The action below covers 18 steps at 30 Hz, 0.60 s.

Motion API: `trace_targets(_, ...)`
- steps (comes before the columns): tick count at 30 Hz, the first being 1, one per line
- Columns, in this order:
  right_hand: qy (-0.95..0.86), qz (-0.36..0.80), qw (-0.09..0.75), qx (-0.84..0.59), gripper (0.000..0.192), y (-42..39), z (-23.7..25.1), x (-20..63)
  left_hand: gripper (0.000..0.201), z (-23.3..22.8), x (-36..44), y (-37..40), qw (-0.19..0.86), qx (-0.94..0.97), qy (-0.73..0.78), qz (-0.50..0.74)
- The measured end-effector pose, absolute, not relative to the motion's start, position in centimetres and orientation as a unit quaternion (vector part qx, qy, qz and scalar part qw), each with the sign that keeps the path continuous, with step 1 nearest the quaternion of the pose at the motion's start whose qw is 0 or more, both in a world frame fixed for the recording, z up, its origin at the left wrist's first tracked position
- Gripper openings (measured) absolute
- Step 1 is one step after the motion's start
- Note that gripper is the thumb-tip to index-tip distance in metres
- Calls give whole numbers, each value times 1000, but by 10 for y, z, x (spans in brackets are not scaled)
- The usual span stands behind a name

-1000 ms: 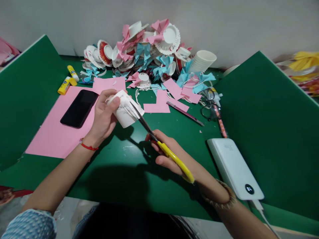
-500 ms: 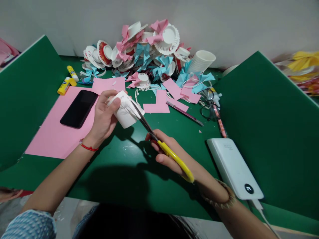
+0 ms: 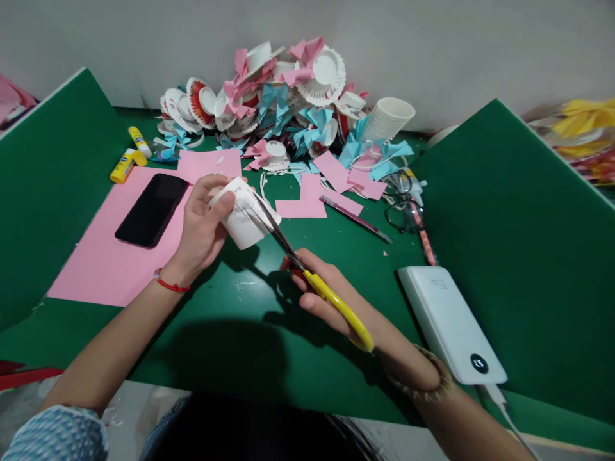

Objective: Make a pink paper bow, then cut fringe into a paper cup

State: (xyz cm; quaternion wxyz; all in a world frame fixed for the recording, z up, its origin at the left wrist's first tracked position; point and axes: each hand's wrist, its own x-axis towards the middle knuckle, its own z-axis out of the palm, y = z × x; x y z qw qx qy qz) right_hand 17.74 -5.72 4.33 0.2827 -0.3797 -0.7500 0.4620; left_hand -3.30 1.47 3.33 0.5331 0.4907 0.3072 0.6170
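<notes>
My left hand (image 3: 204, 221), a red string bracelet on its wrist, grips a white paper cup (image 3: 245, 227) with faint grey marks, its thumb pressed on the side. Yellow-handled scissors (image 3: 336, 306) are in my right hand (image 3: 319, 282), fingers wrapped round the handles. Their slightly parted blades lie over the cup's right side; whether they have cut into the wall I cannot tell. Both hands are above the green table (image 3: 230, 358). Beneath my left forearm and hand lies a large pink paper sheet (image 3: 96, 256) with a black phone (image 3: 152, 210) on it.
Paper cup crafts (image 3: 273, 105) with pink and blue bows are heaped at the back, beside stacked cups (image 3: 388, 118). Pink paper pieces (image 3: 312, 198), a craft knife (image 3: 355, 219), glasses (image 3: 403, 214), glue sticks (image 3: 123, 166) and a corded power bank (image 3: 451, 323) lie around. Green panels (image 3: 523, 237) flank the table.
The cup has shifted very slightly to the right between the blades. At the lower left edge, a skin-coloured shape is gone and a red strip shows more. The rest looks the same.
</notes>
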Motion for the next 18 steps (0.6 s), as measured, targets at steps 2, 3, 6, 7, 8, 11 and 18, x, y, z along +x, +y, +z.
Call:
trace_targets(2,-744,464,285,-387,60,-58,42,177,31,33,-34,15,526,496,315,615)
trace_targets(3,-740,466,286,-392,61,-58,41,177,31,33,-34,15,523,497,318,615)
trace_targets(6,-735,465,286,-403,64,-58,38,177,29,33,-34,15,521,498,320,614)
trace_targets(7,-736,462,286,-405,64,-58,38,177,28,33,-34,15,523,497,319,614)
trace_targets(8,-737,458,287,-406,64,-59,38,177,28,33,-34,15,526,494,318,615)
trace_targets(11,-742,443,296,-408,63,-59,37,176,28,34,-34,15,530,484,316,620)
trace_targets(18,-745,421,310,-414,59,-59,35,176,30,33,-34,16,530,486,315,619)
